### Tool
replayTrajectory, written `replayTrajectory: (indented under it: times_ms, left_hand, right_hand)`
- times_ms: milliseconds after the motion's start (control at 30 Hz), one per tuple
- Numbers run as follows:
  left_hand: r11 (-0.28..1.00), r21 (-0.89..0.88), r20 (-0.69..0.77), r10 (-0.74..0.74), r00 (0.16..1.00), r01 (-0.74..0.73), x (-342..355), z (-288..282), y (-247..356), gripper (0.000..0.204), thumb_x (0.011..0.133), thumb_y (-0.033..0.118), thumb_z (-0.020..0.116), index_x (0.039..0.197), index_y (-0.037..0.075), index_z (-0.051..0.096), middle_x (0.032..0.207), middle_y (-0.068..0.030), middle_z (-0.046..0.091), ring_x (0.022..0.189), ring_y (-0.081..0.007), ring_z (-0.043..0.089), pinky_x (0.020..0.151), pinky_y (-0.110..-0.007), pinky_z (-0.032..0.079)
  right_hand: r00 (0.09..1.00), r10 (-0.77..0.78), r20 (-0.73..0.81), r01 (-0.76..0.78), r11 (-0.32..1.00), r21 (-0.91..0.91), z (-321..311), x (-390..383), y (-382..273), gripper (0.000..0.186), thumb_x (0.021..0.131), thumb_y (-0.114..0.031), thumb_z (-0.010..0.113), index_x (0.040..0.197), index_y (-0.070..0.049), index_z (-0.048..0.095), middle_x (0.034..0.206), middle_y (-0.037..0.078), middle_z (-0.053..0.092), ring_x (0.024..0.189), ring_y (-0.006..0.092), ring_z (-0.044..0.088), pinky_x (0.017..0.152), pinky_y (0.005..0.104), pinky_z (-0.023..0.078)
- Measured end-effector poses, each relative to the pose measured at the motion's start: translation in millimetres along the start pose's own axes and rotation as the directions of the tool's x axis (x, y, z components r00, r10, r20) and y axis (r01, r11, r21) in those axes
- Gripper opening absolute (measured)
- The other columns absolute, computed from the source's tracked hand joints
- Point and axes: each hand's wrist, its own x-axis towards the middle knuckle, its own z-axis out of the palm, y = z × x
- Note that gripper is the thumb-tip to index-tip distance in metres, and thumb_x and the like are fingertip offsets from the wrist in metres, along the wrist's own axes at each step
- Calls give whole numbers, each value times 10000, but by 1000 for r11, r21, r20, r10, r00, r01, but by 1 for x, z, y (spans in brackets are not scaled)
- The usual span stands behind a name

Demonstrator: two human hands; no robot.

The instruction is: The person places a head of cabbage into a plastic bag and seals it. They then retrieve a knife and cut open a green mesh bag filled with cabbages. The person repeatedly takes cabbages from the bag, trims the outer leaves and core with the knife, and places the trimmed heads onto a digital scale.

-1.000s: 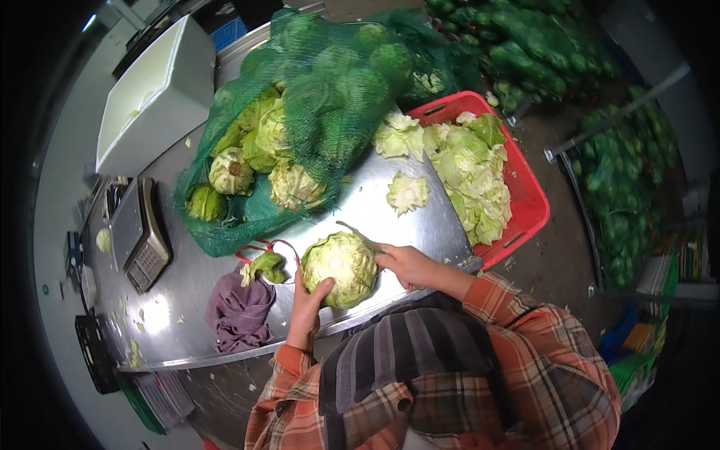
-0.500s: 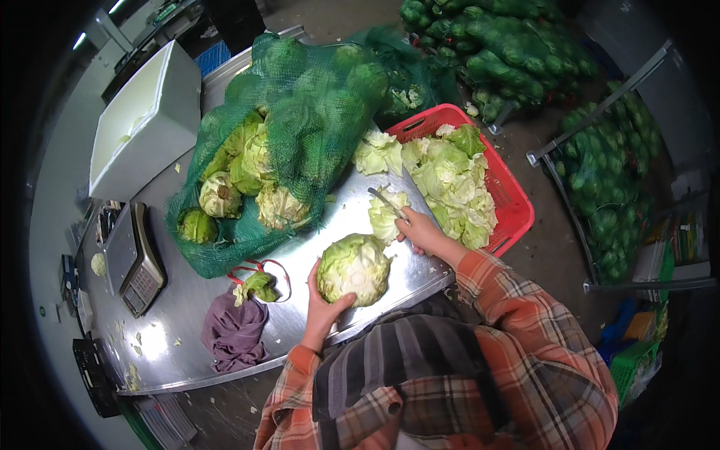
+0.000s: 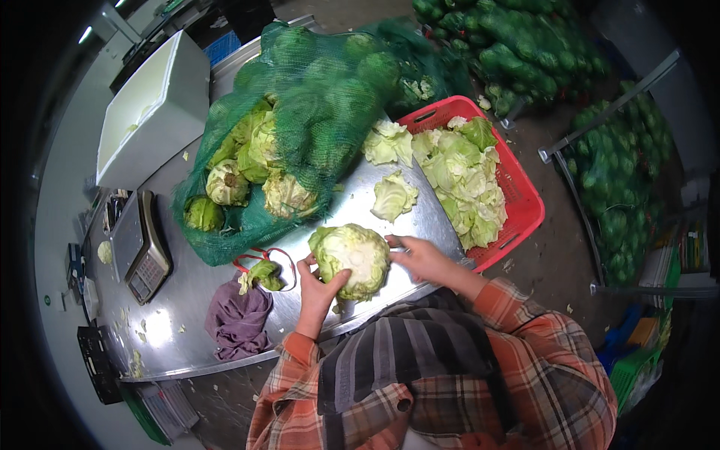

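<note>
On the metal table, near its front edge, a pale green cabbage (image 3: 351,262) stands with its cut white stem end turned up toward me. My left hand (image 3: 319,294) grips its left side, thumb in front. Against the right side of the cabbage are the bent fingers of my right hand (image 3: 420,259); the small knife it held a moment ago is hidden now. A loose cabbage leaf (image 3: 395,196) lies just beyond. Farther back, a green mesh sack (image 3: 315,97) of cabbages spills several out of its mouth.
A red plastic crate (image 3: 525,196) full of loose leaves is at the right. To the left are a purple cloth (image 3: 238,315), a weighing scale (image 3: 147,262) and a white foam box (image 3: 154,112). More sacks of cabbages (image 3: 525,56) lie beyond a metal rail (image 3: 611,105).
My right hand has moved left and down to the cabbage, and its knife has gone out of sight. The cabbage has tilted its stem end upward under my left hand.
</note>
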Motion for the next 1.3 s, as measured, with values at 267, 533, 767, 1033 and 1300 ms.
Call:
replayTrajectory:
  times_ms: [267,533,767,1033,1300]
  left_hand:
    - [990,-48,6,134,991,-133,10,13,-10,832,692,185,770,1357,-5,308,1283,-167,399,1169,-250,436,1000,-344,356]
    - [982,-11,41,188,981,-187,-14,15,-10,837,654,150,798,1326,32,313,1262,-165,402,1178,-252,433,1006,-360,361]
    - [983,185,68,-5,998,-7,-27,-23,-25,853,628,238,837,1234,-41,306,1211,-208,435,1146,-250,476,956,-338,412]
    - [672,608,201,386,900,-423,-9,7,31,920,583,315,831,1339,54,376,1332,-228,391,1212,-366,415,972,-402,401]
    - [670,692,68,309,949,-268,-16,15,32,893,542,379,846,1221,-10,415,1149,-208,467,1087,-348,476,912,-398,425]
  right_hand:
    - [891,-431,-142,279,767,-577,24,15,-5,589,950,-367,406,1366,32,281,1266,271,476,967,404,588,825,438,479]
    - [985,116,-130,-131,985,-116,-25,48,11,456,939,-431,417,1003,6,533,590,100,567,411,206,538,377,320,437]
    - [992,78,-101,-72,996,60,-1,60,-10,489,915,-403,493,1165,13,431,777,96,586,382,140,470,326,272,391]
    - [909,-394,-138,335,886,-319,31,11,4,566,965,-326,409,1427,-64,212,1079,265,588,921,377,605,816,399,467]
    - [978,71,-194,-52,993,102,-10,40,18,510,968,-379,363,1369,-66,316,532,50,467,374,158,467,364,299,409]
